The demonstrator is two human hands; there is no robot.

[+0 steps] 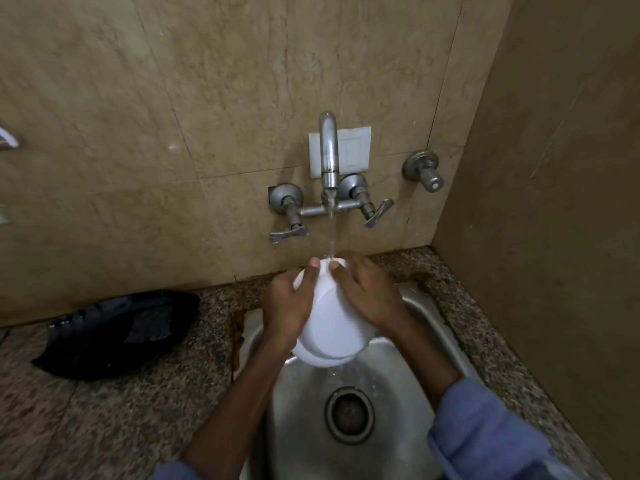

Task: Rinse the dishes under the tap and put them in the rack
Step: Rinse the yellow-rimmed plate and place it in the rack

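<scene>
Far wall (pixel 207 98): beige marble-look tiles w/ thin grout lines, dim light. White switch plate (pixel 356 150) at centre of it, round metal valve knob (pixel 424 169) to its right. Plain brown side wall (pixel 554 202) on right, meets far wall at a corner. Speckled granite counter (pixel 104 410) runs left to right below. Dark black cloth (pixel 114 334) lies on counter at left.
</scene>
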